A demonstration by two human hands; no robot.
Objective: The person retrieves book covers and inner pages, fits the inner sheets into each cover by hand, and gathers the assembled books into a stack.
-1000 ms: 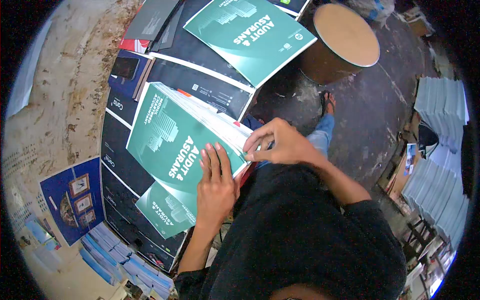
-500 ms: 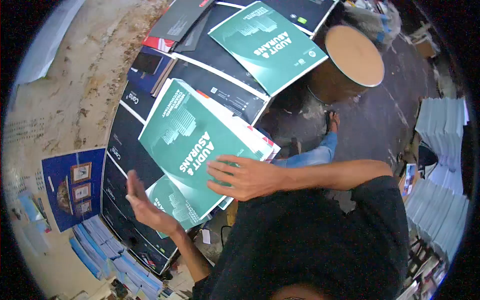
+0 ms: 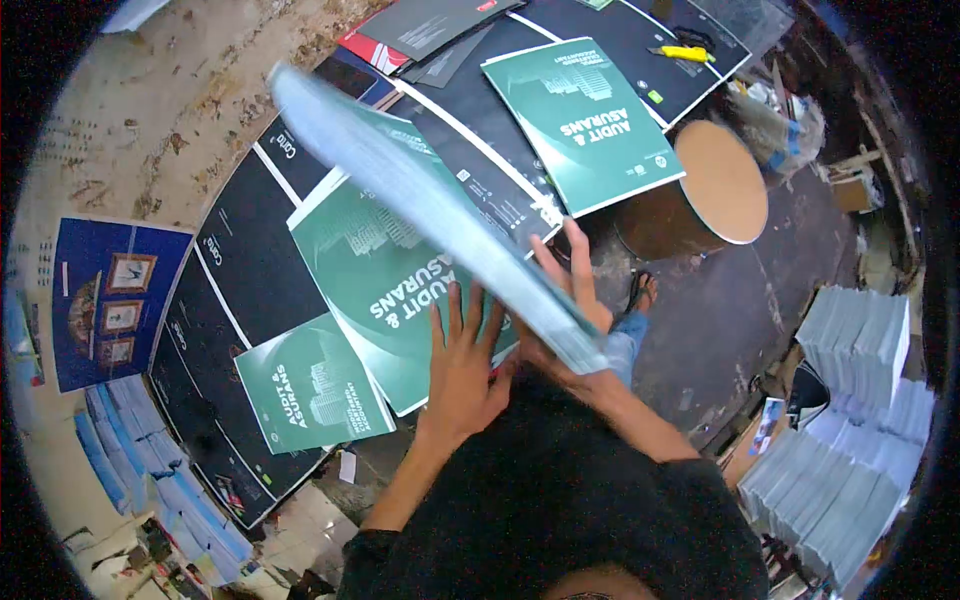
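Note:
A green "Audit & Asurans" cover [image 3: 370, 265] lies on top of a pile on the dark table. My left hand [image 3: 465, 365] rests on its lower part, fingers spread and flat. My right hand [image 3: 580, 285] grips the near end of a pale sheaf of paper [image 3: 420, 210], which stands tilted on edge above the pile and is blurred by motion. Part of the green cover is hidden behind this sheaf. A smaller green cover [image 3: 315, 390] lies at the lower left, beside the pile. Another green cover [image 3: 595, 130] lies farther right, near the table edge.
Black sheets marked "Carta" cover the table [image 3: 225, 255]. A yellow cutter knife [image 3: 685, 53] and grey-and-red folders [image 3: 440, 30] lie at the back. A round brown drum [image 3: 720, 180] stands beside the table. Stacks of paper [image 3: 830, 490] are on the right; blue-edged stacks [image 3: 165, 475] are lower left.
My right hand has gone from lying on the green cover to holding up the tilted sheaf. My left hand has moved from the pile's left side onto the cover. The view has shifted.

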